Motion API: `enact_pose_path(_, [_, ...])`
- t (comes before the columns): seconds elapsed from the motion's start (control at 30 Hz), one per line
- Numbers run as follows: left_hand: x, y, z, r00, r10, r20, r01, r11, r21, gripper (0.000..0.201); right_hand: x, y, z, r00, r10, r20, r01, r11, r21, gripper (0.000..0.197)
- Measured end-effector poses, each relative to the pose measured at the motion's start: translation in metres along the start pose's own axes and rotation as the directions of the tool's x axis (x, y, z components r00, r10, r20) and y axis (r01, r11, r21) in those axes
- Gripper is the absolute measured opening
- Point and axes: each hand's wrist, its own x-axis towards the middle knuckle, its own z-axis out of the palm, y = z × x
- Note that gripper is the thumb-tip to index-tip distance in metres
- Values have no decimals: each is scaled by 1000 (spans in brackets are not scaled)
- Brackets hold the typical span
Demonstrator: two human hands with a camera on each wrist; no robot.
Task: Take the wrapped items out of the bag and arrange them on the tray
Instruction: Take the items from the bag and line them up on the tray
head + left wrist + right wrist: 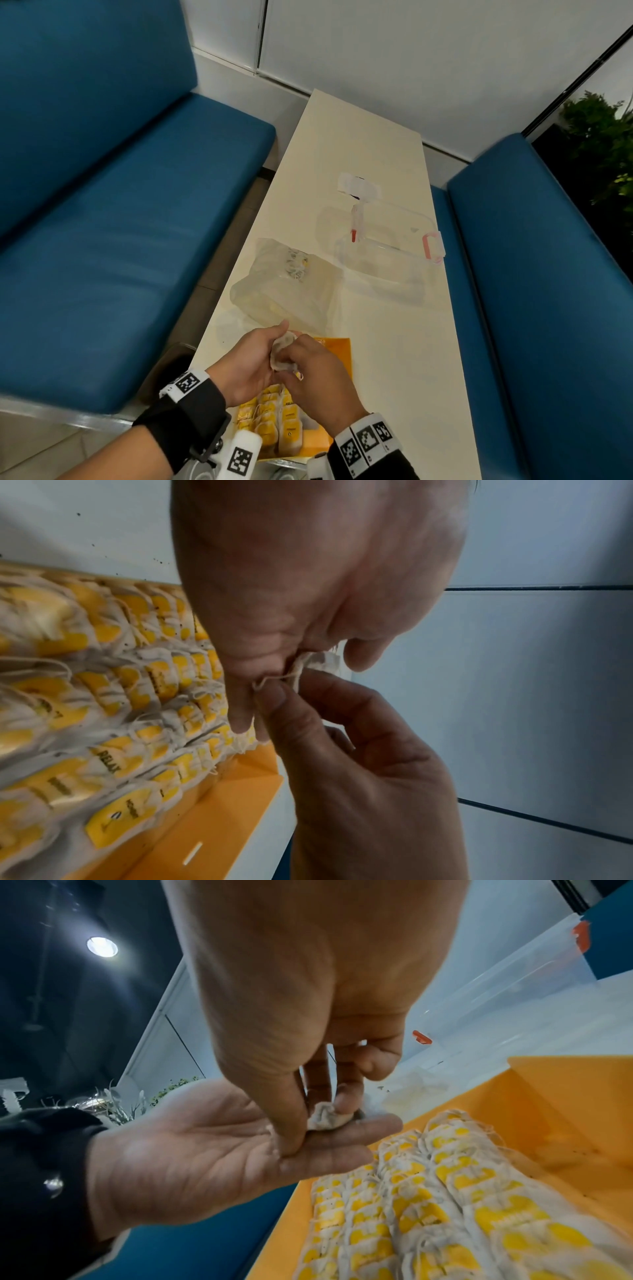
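Both left hand (245,363) and right hand (318,373) pinch a small white paper tea bag (282,353); best tuck it upright, string clear, into the near orange cardboard tray (339,349).

The tea bags (274,423) are white patterned with yellow, the box (337,353) orange, the benches (102,240) blue.

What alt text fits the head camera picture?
Left hand and right hand pinch a small white tea bag over an orange box of yellow-tagged tea bags on a cream table. Beyond lie a clear plastic bag and clear plastic container.
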Motion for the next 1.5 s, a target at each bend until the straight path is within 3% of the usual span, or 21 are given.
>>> enact_pose_path(0.17, [5,-6,-5,997,66,-39,-64,997,36,37,-3,-1,-5,999,-17,-50,14,998,-67,29])
enact_pose_path(0.37, [4,-1,-7,982,150,-111,-144,988,64,32,-8,5,-19,988,136,-71,-128,986,110,12])
enact_pose_path(0.5, [2,3,-14,967,222,-126,-204,968,145,23,-9,17,-32,933,348,-96,-264,839,475,12])
enact_pose_path(0.63, [1,1,-17,949,305,-72,-269,910,314,17,-8,23,-44,907,421,-10,-329,723,608,34])
enact_pose_path(0.83, [-6,-2,-13,933,346,102,-347,780,521,27,-7,20,-49,908,400,121,-365,617,697,5])
enact_pose_path(1.0, [-2,-8,-11,903,430,25,-311,611,728,10,-7,20,-42,890,440,122,-393,602,695,9])
enact_pose_path(1.2, [-3,-11,-17,909,414,-36,-271,655,705,9,-18,32,-38,869,469,158,-454,629,631,6])
enact_pose_path(1.4, [2,-12,-27,901,412,-136,-227,713,663,10,-46,49,-23,761,526,380,-647,657,387,11])
enact_pose_path(1.5, [4,-14,-28,892,420,-169,-220,728,649,12,-51,52,-9,713,569,410,-679,706,201,8])
